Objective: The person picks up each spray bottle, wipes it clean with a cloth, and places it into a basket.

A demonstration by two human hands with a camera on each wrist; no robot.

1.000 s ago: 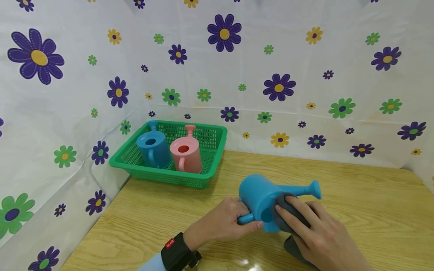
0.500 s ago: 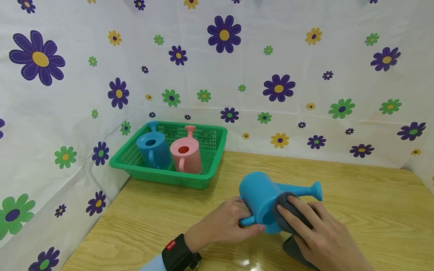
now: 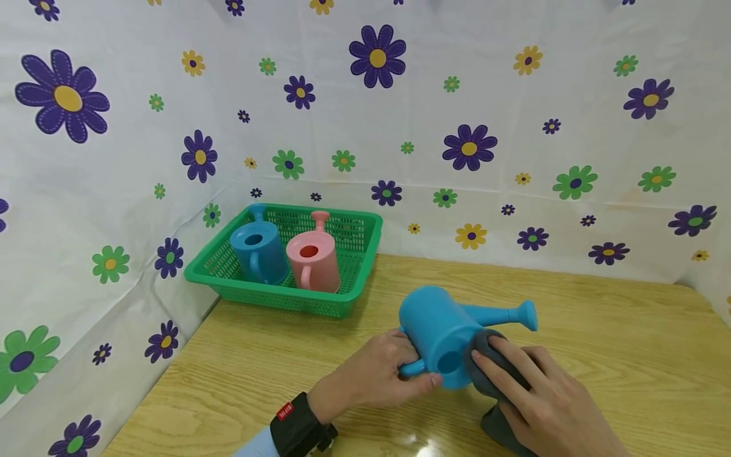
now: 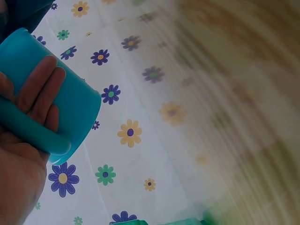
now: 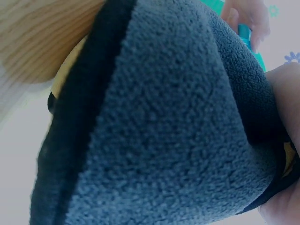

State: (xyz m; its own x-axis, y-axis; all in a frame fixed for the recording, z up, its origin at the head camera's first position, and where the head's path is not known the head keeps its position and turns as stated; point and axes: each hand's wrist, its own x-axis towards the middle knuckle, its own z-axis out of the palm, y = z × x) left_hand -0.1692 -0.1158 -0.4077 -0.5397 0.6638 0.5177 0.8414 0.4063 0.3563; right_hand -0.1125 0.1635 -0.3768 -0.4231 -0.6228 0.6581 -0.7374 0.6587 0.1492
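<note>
A blue toy watering can [image 3: 436, 320] is tilted above the table, its opening toward me and its spout pointing right. My left hand [image 3: 379, 368] grips it by the handle; in the left wrist view the fingers [image 4: 44, 89] pass through the handle and lie against the can's body. My right hand [image 3: 548, 397] holds a dark grey cloth [image 3: 485, 368] and presses it on the can's top edge beside the opening. Fuzzy cloth [image 5: 164, 117] fills most of the right wrist view and hides the right fingertips there.
A green plastic basket [image 3: 365, 266] stands at the back left of the wooden table [image 3: 274, 355]. Inside it are another blue watering can [image 3: 259, 254] and a pink one [image 3: 316, 260]. A white flowered sheet [image 3: 514, 95] hangs behind and to the left.
The cloth in my right hand has slid slightly right and down along the can's rim, uncovering more of the opening. The can has tilted a little; my left hand keeps its hold.
</note>
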